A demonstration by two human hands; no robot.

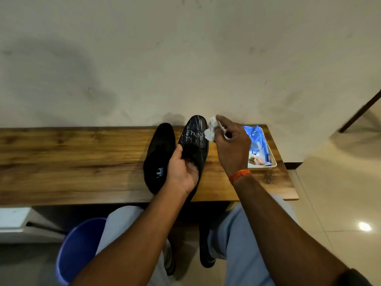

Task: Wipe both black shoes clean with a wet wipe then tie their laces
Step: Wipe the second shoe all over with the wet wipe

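Black leather lace-up shoe [194, 139] streaked with pale marks, steadied at its opening for wiping.

Its glossy upper looks stiff and smooth, probably a little slippery once wet, so the collar is the sensible place to hold it, and the left hand [182, 172] curls its fingers and thumb round that rim while the shoe rests on the brown wood-grain worktop [72, 162]. Just off the toe, the right hand [231, 145] pinches a crumpled white wet wipe [212, 129], soft, limp and light (I cannot tell if it touches the leather). A second black shoe [159, 153] lies alongside, touching or nearly so. Behind sits a blue crinkly wipe packet [256, 141] in a shallow cream tray [273, 159].
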